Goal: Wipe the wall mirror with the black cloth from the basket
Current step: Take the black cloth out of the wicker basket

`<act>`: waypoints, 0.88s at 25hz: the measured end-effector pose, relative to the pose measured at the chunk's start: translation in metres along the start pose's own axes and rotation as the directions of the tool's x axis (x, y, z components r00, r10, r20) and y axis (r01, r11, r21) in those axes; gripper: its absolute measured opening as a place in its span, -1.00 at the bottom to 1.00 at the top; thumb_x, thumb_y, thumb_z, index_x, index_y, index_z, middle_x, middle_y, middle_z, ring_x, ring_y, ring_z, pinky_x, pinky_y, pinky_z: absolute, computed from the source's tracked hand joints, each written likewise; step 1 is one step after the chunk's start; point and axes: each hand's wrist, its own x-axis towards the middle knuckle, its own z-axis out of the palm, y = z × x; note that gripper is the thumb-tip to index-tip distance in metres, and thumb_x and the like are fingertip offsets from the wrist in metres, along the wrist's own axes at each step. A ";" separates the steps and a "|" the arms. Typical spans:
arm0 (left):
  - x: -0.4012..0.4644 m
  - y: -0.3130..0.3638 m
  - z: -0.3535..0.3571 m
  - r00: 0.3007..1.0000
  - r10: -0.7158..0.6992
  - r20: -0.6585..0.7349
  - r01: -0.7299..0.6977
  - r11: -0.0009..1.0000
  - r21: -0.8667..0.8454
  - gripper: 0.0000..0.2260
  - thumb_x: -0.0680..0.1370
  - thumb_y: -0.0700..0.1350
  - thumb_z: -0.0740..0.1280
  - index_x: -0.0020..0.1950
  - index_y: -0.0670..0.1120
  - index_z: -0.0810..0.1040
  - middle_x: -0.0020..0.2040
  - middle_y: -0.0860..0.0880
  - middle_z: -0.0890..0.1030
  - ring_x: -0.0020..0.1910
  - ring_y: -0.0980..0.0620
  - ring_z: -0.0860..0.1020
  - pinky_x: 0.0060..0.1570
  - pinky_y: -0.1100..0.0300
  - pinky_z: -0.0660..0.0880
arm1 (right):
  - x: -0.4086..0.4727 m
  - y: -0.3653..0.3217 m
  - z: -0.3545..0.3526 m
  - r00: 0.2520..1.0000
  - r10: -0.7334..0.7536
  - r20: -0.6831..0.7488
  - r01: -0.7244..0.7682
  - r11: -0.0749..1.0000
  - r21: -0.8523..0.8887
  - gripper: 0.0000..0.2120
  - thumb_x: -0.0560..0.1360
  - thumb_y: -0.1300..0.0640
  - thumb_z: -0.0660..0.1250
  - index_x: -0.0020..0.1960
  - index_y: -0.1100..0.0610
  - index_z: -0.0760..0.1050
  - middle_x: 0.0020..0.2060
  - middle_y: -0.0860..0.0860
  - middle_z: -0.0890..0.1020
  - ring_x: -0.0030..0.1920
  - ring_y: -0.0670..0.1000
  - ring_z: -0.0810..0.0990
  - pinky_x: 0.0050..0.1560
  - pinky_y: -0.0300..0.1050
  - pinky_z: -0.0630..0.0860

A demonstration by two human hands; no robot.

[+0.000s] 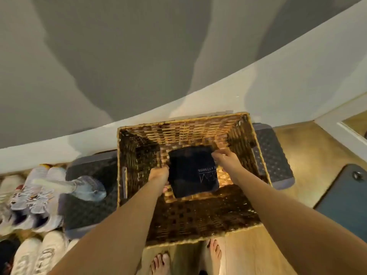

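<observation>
- The black cloth [191, 170] lies folded on the floor of the wicker basket [182, 124], not yet lifted out.
- Left hand [158, 175] grasps the cloth's edge at 9 o'clock, fingers curled under it.
- Right hand [225, 157] pinches the corner at about 1 o'clock.
- Judged from this, the task is at its first step: the cloth is being picked up.
- Left to do: raise it clear, go to the mirror, wipe. No mirror can be told for sure here.
</observation>
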 end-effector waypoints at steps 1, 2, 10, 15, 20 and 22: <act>0.012 -0.006 0.011 0.999 0.018 -0.028 -0.017 0.999 0.052 -0.65 0.68 0.04 0.29 0.39 -0.11 0.50 0.21 -0.11 0.59 0.21 -0.18 0.58 0.29 -0.09 0.52 | 0.010 0.008 0.006 1.000 0.023 -0.008 -0.023 1.000 -0.010 -0.64 0.64 0.09 0.39 0.40 0.15 0.45 0.22 0.07 0.55 0.13 0.05 0.52 0.02 -0.09 0.45; 0.020 -0.008 0.018 0.998 0.031 -0.061 -0.025 0.995 0.097 -0.58 0.64 0.12 0.33 0.41 -0.08 0.47 0.29 -0.12 0.56 0.28 -0.21 0.55 0.35 -0.13 0.50 | 0.022 0.017 0.010 0.999 0.043 -0.031 -0.043 0.999 -0.023 -0.60 0.63 0.08 0.41 0.41 0.14 0.43 0.26 0.09 0.56 0.16 0.07 0.51 0.08 -0.05 0.44; 0.015 -0.032 0.055 0.981 0.194 -0.033 -0.194 0.981 0.000 -0.24 0.39 0.05 0.64 0.52 0.04 0.38 0.42 -0.02 0.53 0.41 -0.17 0.50 0.43 -0.11 0.46 | 0.023 0.044 0.035 0.997 0.033 0.065 -0.034 0.999 0.018 -0.63 0.66 0.05 0.36 0.44 0.04 0.44 0.17 0.01 0.58 0.04 0.02 0.55 -0.13 -0.12 0.48; -0.034 -0.001 0.032 0.979 0.199 0.044 -0.190 0.969 -0.155 -0.67 0.47 -0.13 0.58 0.14 0.12 0.57 0.25 -0.06 0.64 0.23 -0.15 0.60 0.33 -0.17 0.54 | -0.019 0.007 0.021 0.989 -0.103 0.109 0.103 0.995 0.013 -0.79 0.67 0.07 0.35 0.28 -0.04 0.45 0.13 -0.06 0.59 0.24 0.09 0.58 0.20 0.02 0.52; -0.146 0.075 -0.009 0.931 0.354 0.095 -0.326 0.918 -0.227 -0.71 0.50 -0.21 0.51 0.11 0.12 0.59 0.16 -0.05 0.67 0.19 -0.15 0.62 0.30 -0.23 0.54 | -0.099 -0.096 -0.014 0.968 -0.248 0.050 0.248 0.969 -0.010 -0.74 0.63 0.02 0.42 0.27 -0.05 0.46 0.07 -0.16 0.57 0.10 -0.07 0.55 0.09 -0.12 0.51; -0.203 0.108 -0.025 0.914 0.392 0.101 -0.362 0.904 -0.228 -0.68 0.49 -0.25 0.49 0.13 0.08 0.56 0.16 -0.09 0.66 0.19 -0.19 0.61 0.28 -0.25 0.54 | -0.143 -0.143 -0.036 0.950 -0.312 0.011 0.312 0.949 -0.043 -0.83 0.62 0.04 0.43 0.16 -0.03 0.49 -0.02 -0.13 0.61 0.00 -0.10 0.57 -0.05 -0.23 0.49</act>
